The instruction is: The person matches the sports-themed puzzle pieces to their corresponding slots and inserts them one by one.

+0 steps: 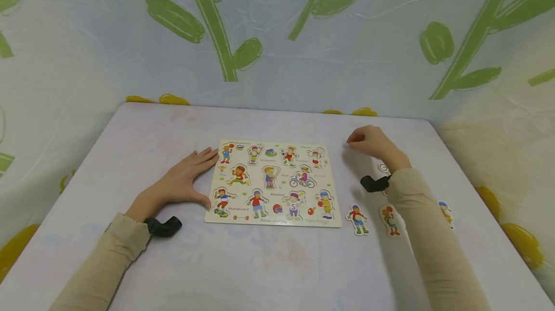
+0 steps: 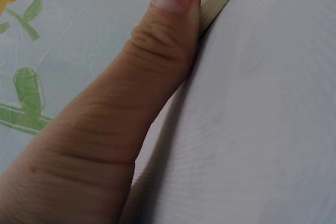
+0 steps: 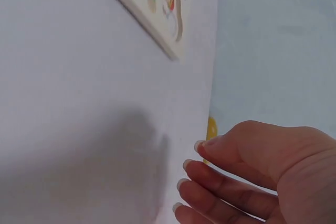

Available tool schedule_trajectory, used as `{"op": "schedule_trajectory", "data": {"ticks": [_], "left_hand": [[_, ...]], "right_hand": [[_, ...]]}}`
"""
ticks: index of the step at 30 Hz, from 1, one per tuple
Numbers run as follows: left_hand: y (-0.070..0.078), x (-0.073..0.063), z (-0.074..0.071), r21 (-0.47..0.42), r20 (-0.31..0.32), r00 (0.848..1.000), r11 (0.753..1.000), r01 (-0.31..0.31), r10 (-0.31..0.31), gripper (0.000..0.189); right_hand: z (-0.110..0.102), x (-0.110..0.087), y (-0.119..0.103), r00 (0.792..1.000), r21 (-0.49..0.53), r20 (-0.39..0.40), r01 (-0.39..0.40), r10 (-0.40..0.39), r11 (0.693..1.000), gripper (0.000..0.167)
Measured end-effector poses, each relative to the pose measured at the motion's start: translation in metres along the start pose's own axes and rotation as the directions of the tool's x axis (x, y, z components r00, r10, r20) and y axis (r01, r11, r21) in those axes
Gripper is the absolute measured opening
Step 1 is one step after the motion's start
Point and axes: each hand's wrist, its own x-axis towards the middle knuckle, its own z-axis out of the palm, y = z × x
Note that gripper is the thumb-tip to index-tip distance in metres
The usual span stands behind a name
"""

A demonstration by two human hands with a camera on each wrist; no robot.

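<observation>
A wooden puzzle board [image 1: 273, 153] printed with children playing sports lies flat on the table. My left hand [image 1: 184, 181] rests at its left side, fingers stretched toward the upper corner and thumb against the edge; the left wrist view shows that thumb [image 2: 168, 30] beside the board's edge [image 2: 223, 1]. Right of the board, my right hand [image 1: 374, 145] hovers over the table with loosely bent fingers. In the right wrist view its thumb and fingers [image 3: 210, 174] are slightly apart, and nothing shows between them. The board's corner [image 3: 163, 43] is some way off.
Loose figure pieces lie right of the board: a red-shirted one [image 1: 357, 220], one with a ball [image 1: 390, 221], and another [image 1: 445, 214] partly behind the right sleeve. A further piece [image 1: 383, 168] is mostly hidden by the right wrist. A leaf-patterned sheet [image 1: 277, 60] hangs behind the table [image 1: 260, 267].
</observation>
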Motion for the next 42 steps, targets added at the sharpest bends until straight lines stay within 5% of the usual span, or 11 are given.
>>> {"op": "schedule_trajectory", "data": {"ticks": [14,23,42], "left_hand": [[0.0,0.0,0.003,0.004,0.009,1.0,1.0,0.002,-0.002,0.131],[0.002,0.001,0.001,-0.005,-0.004,1.0,1.0,-0.008,0.008,0.131],[0.001,0.001,0.0,0.001,0.009,1.0,1.0,0.007,-0.007,0.132]], "right_hand": [[-0.021,-0.019,0.053,0.981,-0.004,-0.169,-0.096,0.094,0.995,0.027],[-0.017,-0.027,0.076,0.964,0.0,-0.135,-0.232,0.23,0.973,0.032],[-0.013,-0.018,0.078,0.969,-0.046,-0.132,-0.218,0.21,0.975,0.028]]}}
